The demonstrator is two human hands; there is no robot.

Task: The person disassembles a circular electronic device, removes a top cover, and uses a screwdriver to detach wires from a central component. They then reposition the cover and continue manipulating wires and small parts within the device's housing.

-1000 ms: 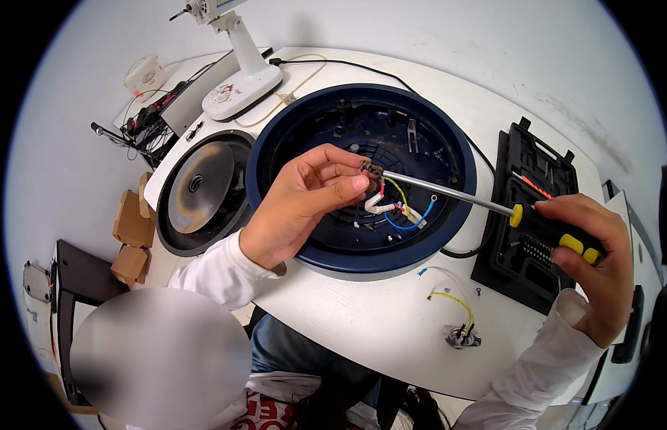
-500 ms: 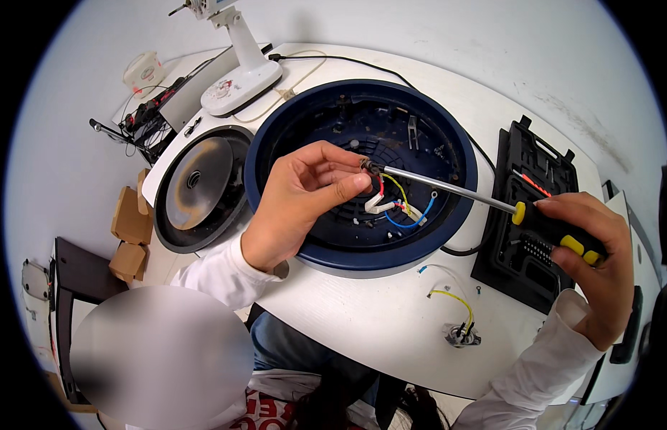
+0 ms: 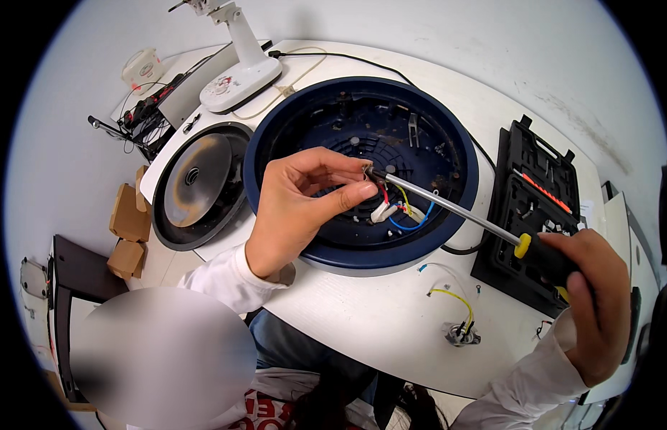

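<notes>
My left hand (image 3: 294,208) pinches a small dark connector (image 3: 369,170) above the dark blue round housing (image 3: 283,233), with red, yellow, blue and white wires (image 3: 408,218) hanging below it into the housing. My right hand (image 3: 591,301) grips the black-and-yellow handle of a long screwdriver (image 3: 451,206), whose shaft slants up to the connector, its exact contact hard to make out. Near the table's front, a small metal component (image 3: 461,334) with yellow and white leads lies beside small loose fittings.
An open black tool case (image 3: 496,254) is right of the housing. A round dark plate with a metal disc (image 3: 183,193) is left. A white stand (image 3: 240,82) and cables are behind on the white table (image 3: 362,322). Cardboard boxes (image 3: 129,218) are beyond the left edge.
My right hand and the screwdriver handle have moved down, steepening the shaft's slant. My left hand and the connector have shifted slightly down and right.
</notes>
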